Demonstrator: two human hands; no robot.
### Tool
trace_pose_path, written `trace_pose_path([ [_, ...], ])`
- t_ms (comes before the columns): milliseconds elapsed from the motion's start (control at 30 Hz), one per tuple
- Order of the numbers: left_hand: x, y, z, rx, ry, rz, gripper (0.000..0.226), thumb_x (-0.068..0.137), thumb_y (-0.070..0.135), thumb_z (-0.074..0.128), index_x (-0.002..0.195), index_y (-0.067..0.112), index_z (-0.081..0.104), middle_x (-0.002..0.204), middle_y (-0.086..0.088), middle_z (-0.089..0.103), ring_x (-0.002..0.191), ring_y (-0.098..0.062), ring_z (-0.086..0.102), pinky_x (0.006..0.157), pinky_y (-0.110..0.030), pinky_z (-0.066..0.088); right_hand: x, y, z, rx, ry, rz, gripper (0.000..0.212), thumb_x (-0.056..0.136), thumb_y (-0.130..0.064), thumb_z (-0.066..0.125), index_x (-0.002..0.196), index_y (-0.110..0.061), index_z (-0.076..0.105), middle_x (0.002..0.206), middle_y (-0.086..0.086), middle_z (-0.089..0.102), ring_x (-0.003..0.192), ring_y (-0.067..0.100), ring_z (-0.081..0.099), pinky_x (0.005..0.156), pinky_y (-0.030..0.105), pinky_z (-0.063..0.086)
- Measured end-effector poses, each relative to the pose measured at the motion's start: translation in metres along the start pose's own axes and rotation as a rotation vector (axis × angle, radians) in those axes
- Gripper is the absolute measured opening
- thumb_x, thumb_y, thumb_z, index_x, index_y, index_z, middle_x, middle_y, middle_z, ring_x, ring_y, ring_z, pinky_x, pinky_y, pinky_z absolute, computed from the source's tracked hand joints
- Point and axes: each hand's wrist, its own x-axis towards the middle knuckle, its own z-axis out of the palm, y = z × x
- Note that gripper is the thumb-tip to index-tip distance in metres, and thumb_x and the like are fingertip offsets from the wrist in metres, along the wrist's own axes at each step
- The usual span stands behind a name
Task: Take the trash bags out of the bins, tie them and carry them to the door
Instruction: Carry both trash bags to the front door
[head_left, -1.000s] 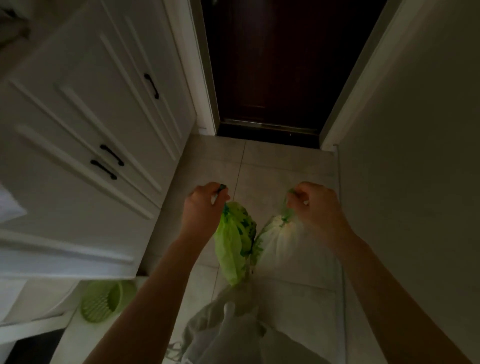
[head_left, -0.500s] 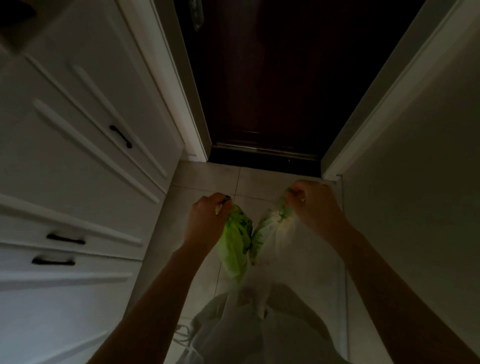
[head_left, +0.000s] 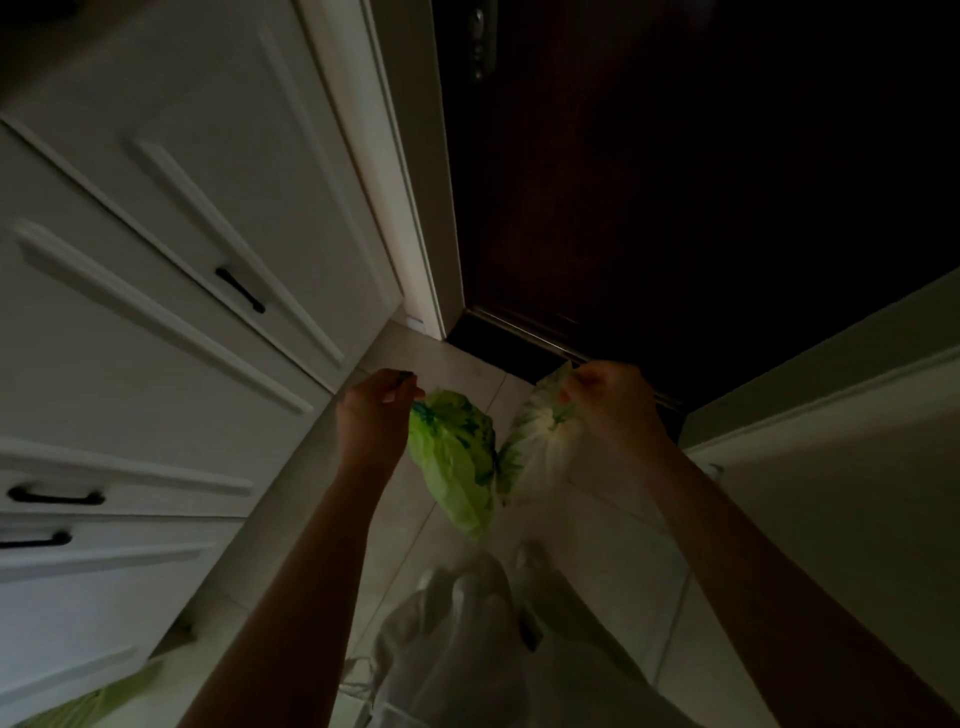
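Note:
Two tied trash bags hang in front of me over the tiled floor. My left hand (head_left: 376, 415) grips the top of a bright green bag (head_left: 456, 462). My right hand (head_left: 613, 405) grips the knotted top of a whitish bag with green print (head_left: 540, 441). The bags touch each other between my hands. The dark brown door (head_left: 675, 182) stands closed straight ahead, its threshold (head_left: 519, 338) just beyond the bags.
White cabinets with black handles (head_left: 239, 291) line the left side. A pale wall (head_left: 857, 441) closes the right side. Beige floor tiles (head_left: 597, 530) run to the door. My light trousers (head_left: 467, 649) show below. Something green (head_left: 88, 701) lies at the bottom left.
I have walked closer to the door, which now fills more of the view. Both hands keep their hold on the bags, which swing slightly.

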Motion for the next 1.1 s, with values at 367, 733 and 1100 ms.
trace_pose_path([
  [367, 0.124, -0.020, 0.074, -0.090, 0.042, -0.273, 0.017, 0.090, 0.012, 0.060, 0.087, 0.003, 0.074, 0.080, 0.001, 0.068, 0.063, 0.005, 0.054, 0.052, 0.000, 0.036, 0.170, -0.005, 0.011, 0.275, -0.095, 0.370, 0.020, 0.087, -0.011, 0.062, 0.067, -0.014, 0.064, 0.078, 0.006, 0.066, 0.089, 0.029, 0.064, 0.086, 0.045, 0.053],
  [733, 0.214, -0.088, 0.124, -0.093, 0.013, -0.520, 0.016, 0.083, 0.011, 0.068, 0.095, 0.004, 0.076, 0.094, -0.011, 0.075, 0.076, -0.013, 0.064, 0.060, -0.012, 0.041, 0.305, 0.016, 0.058, 0.421, -0.096, 0.670, 0.010, 0.088, -0.009, 0.060, 0.079, -0.010, 0.065, 0.110, 0.018, 0.065, 0.086, 0.018, 0.061, 0.067, 0.025, 0.052],
  [1100, 0.290, -0.159, 0.210, -0.205, 0.124, -0.686, 0.019, 0.084, 0.010, 0.068, 0.100, 0.000, 0.073, 0.090, -0.007, 0.072, 0.080, -0.012, 0.066, 0.062, -0.008, 0.044, 0.402, 0.072, 0.138, 0.455, -0.089, 0.715, 0.022, 0.096, -0.012, 0.051, 0.112, 0.001, 0.059, 0.117, 0.011, 0.061, 0.111, 0.021, 0.057, 0.086, 0.029, 0.047],
])
